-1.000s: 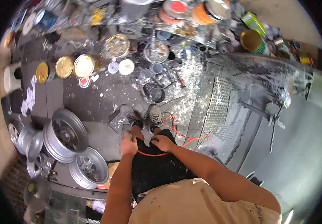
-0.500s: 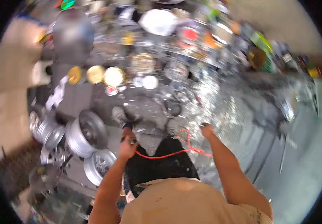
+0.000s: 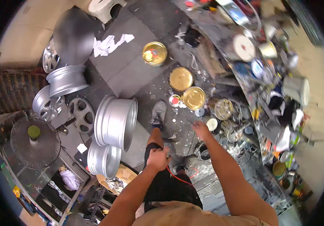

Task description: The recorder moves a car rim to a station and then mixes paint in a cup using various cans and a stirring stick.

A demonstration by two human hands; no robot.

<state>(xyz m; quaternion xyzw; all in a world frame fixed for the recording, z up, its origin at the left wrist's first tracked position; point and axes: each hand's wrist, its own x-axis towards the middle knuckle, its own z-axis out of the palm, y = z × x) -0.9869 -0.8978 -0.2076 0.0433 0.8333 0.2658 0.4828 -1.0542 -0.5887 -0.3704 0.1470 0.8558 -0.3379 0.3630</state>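
My left hand (image 3: 158,160) is closed in front of my dark shorts, gripping the end of a red hose (image 3: 177,178). A small metal piece shows at its fingers, its kind hidden by the grip. The hose hangs down beside my leg. Held out over the floor, my right hand (image 3: 201,130) is empty with its fingers apart. Gold-lidded paint cans (image 3: 194,98) stand beyond it, and a white round lid (image 3: 212,124) lies close by. To the left of my left hand, a large silver wheel rim (image 3: 115,122) stands on edge against a smaller silver rim (image 3: 103,159).
More rims (image 3: 67,80) stand at the far left. A round fan (image 3: 35,141) is above a low shelf unit (image 3: 69,205) at the left. A cluttered bench (image 3: 241,88) with cans and tools runs along the right. A white cloth (image 3: 111,45) lies on the floor ahead.
My view has swung left, so the rims appear larger and the gold-lidded cans now lie farther right. My left hand still grips the hose. My right hand stays held out.
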